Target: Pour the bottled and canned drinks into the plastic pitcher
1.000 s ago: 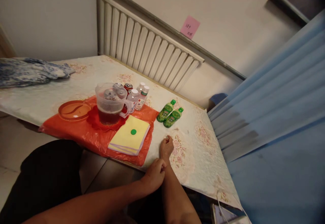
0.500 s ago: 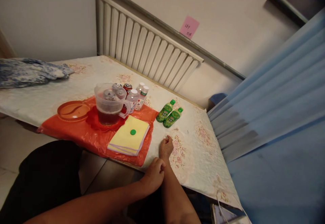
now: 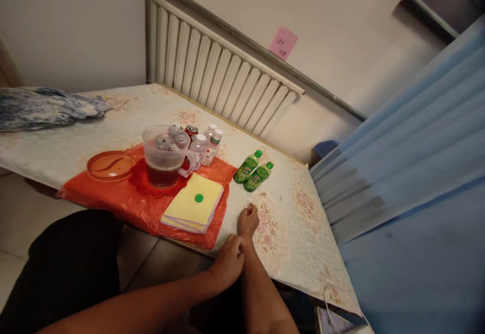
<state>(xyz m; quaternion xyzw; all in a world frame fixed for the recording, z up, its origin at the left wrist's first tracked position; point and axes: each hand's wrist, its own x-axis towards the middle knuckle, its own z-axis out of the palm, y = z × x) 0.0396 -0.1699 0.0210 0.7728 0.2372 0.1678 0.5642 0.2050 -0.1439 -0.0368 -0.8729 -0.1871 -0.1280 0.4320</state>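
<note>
My left hand (image 3: 228, 259) rests against my right wrist at the table's front edge, its fingers curled in and nothing seen in them. Just beyond it, my right hand (image 3: 248, 220) lies on the flowered tablecloth with fingers loosely closed, apparently holding nothing. Left of my hands is a stack of yellow cloths (image 3: 193, 207) with a green bottle cap (image 3: 199, 198) on top. Two green drink bottles (image 3: 252, 172) stand past my right hand, both capped. A clear plastic pitcher (image 3: 162, 157) with dark liquid stands on a red scalloped plate (image 3: 138, 182).
Behind the pitcher are several clear bottles with white caps (image 3: 208, 144) and some cans (image 3: 191, 131). An orange lid (image 3: 111, 165) lies on red plastic sheeting (image 3: 98, 192). Blue-patterned fabric (image 3: 49, 109) is at far left; a blue curtain (image 3: 409, 182) hangs at right.
</note>
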